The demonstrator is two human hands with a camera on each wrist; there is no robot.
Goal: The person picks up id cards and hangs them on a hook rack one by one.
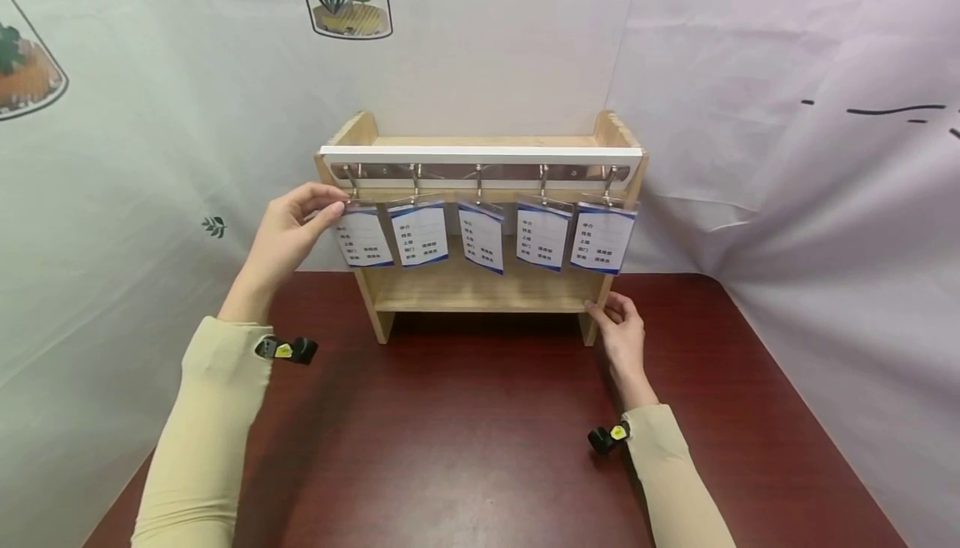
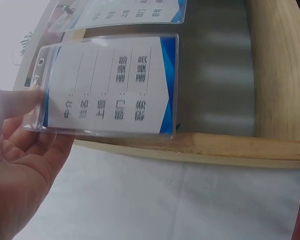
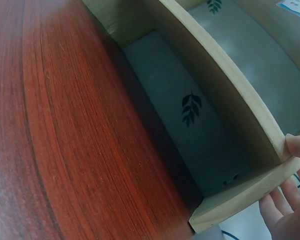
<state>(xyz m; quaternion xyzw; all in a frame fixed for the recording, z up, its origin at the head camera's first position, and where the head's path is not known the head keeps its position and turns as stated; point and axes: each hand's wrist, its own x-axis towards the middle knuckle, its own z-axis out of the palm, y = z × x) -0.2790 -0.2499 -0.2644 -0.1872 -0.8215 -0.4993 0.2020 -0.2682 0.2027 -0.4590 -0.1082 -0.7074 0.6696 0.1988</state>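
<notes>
Several clear plastic badge holders with white-and-blue cards hang in a row from metal hooks on a wooden rack (image 1: 487, 290). My left hand (image 1: 288, 227) is at the row's left end, thumb and fingers pinching the top edge of the leftmost badge holder (image 2: 110, 87). In the left wrist view that card faces the camera, its blue edge pointing away from the hand. Low on the rack's right side, my right hand (image 1: 621, 331) holds the side panel (image 3: 245, 192), thumb on the front and fingers behind it. Whether the leftmost holder sits fully on its hook is hard to tell.
A metal hook strip (image 1: 450, 171) on a white board runs across the rack's top front. The rack stands on a dark red wooden table (image 1: 465, 440). White printed fabric (image 1: 495, 48) hangs close behind and on both sides.
</notes>
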